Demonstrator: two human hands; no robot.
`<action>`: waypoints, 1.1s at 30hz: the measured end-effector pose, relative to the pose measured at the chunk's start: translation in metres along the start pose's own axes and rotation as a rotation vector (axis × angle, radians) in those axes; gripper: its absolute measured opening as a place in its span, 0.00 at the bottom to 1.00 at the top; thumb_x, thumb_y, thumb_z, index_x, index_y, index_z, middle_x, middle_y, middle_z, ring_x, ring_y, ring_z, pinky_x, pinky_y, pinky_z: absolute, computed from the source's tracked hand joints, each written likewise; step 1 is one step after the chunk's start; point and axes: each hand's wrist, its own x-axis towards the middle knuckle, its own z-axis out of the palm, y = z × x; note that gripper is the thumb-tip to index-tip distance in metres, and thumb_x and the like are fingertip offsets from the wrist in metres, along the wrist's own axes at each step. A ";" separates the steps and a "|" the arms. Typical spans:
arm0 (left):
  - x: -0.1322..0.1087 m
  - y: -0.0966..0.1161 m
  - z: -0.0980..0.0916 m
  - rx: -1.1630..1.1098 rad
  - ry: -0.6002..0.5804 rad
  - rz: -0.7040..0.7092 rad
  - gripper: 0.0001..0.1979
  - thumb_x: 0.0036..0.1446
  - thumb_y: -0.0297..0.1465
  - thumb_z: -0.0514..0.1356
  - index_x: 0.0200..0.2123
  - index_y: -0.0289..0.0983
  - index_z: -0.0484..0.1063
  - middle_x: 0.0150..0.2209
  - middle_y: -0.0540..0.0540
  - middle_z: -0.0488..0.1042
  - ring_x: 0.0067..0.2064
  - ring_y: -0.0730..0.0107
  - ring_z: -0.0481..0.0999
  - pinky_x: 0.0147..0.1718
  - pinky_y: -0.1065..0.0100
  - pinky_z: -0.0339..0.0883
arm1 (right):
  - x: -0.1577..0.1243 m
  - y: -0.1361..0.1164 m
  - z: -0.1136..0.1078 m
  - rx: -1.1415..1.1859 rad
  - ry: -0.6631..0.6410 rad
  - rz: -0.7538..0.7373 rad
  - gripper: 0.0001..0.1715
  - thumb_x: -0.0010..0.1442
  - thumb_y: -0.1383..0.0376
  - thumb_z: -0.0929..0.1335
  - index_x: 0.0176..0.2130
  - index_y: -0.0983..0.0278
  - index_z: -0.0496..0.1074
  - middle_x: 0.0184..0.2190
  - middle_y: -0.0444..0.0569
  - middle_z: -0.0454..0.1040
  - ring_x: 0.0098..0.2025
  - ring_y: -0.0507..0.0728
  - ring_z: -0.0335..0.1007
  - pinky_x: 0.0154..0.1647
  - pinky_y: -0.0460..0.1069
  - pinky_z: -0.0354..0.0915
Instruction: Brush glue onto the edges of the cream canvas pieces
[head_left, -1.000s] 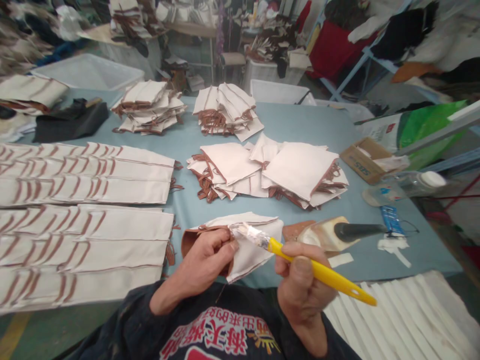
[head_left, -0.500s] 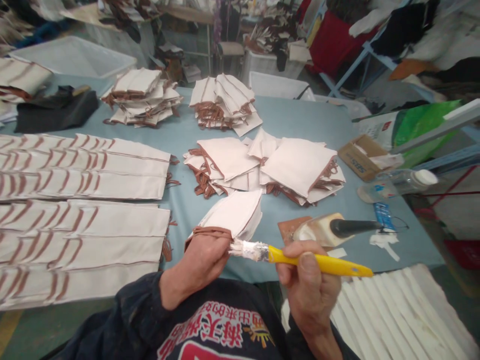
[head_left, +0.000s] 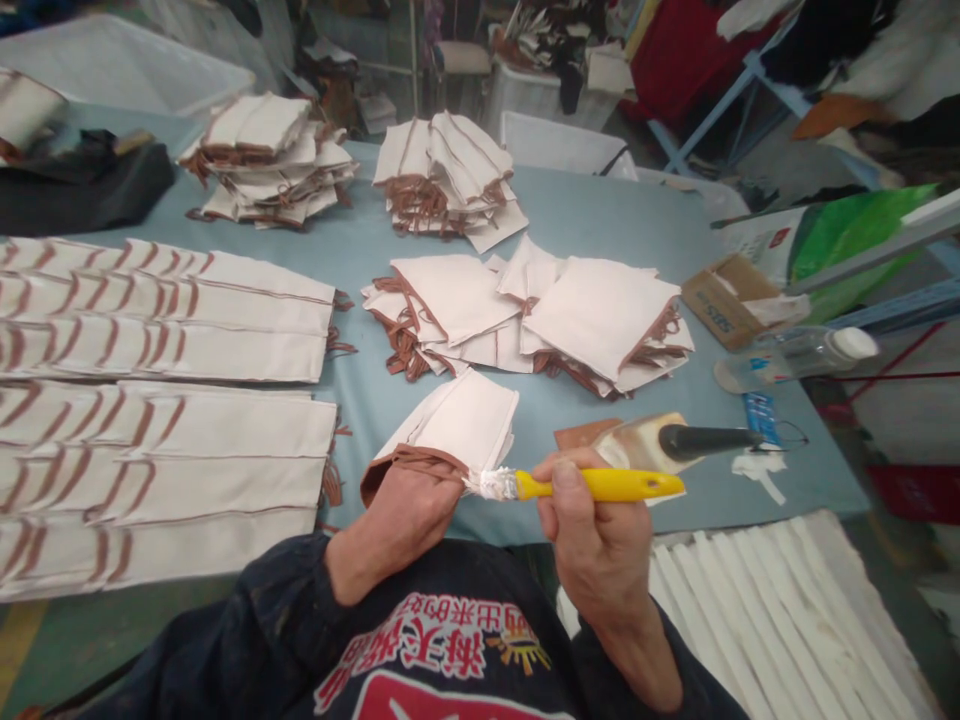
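Observation:
My left hand is closed around the brown-edged end of a small stack of cream fabric pieces, held just above the front of the table. In my right hand is a paintbrush with a yellow handle, gripped between thumb and fingers. White, paste-like stuff coats its bristles, which point left and meet the edge of the stack beside my left fingers. Whether the bristles press on the fabric or on the brown strips I cannot tell. A pot-like container with a dark handle stands behind the brush.
Piles of cream pieces with brown ties lie beyond my hands on the blue-green table. Overlapping rows of striped pieces cover the left side. A clear bottle and a cardboard box are at the right; padded white material is nearer me.
The brush has swung to a more level angle, its handle end shifting left. The held stack has tilted, showing more of its brown edge. The whole view has shifted slightly.

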 end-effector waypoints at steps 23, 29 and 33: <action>-0.003 -0.001 0.012 -0.277 0.004 -0.123 0.14 0.66 0.21 0.51 0.31 0.38 0.71 0.31 0.43 0.77 0.33 0.61 0.77 0.36 0.62 0.70 | -0.002 0.028 -0.001 0.259 0.257 0.193 0.23 0.73 0.48 0.66 0.35 0.62 0.72 0.13 0.34 0.61 0.13 0.49 0.55 0.13 0.43 0.54; -0.009 0.001 0.026 -1.139 0.037 -0.778 0.06 0.57 0.31 0.64 0.28 0.38 0.72 0.30 0.48 0.74 0.35 0.65 0.70 0.38 0.67 0.66 | 0.005 0.071 0.020 0.182 0.316 0.044 0.22 0.73 0.47 0.65 0.40 0.62 0.73 0.21 0.39 0.73 0.20 0.51 0.69 0.24 0.47 0.69; -0.026 0.000 0.040 -1.531 0.153 -1.105 0.09 0.46 0.34 0.67 0.29 0.38 0.70 0.27 0.52 0.70 0.29 0.71 0.68 0.30 0.71 0.63 | -0.001 0.085 0.042 0.203 0.263 0.102 0.24 0.73 0.46 0.64 0.41 0.63 0.73 0.22 0.41 0.75 0.22 0.53 0.72 0.26 0.48 0.72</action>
